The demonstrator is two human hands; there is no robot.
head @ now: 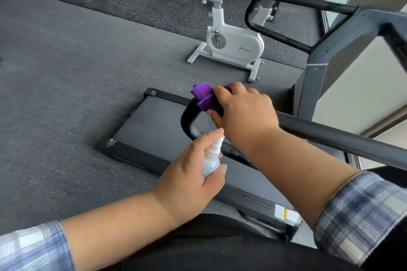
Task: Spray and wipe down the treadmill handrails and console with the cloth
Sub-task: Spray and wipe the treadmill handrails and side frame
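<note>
Both hands are occupied: a small white spray bottle [211, 160] is gripped by the left hand [191, 180], held roughly upright with its nozzle tilted up and right towards the handrail's curved end. A folded purple cloth [203, 97] is pressed by the right hand [242, 112], fingers curled over it, onto the bend of the near black handrail [330, 136], whose long axis runs from lower right to that bend. Below lies the treadmill deck [158, 121]; a white exercise bike [233, 44] stands beyond on the floor.
</note>
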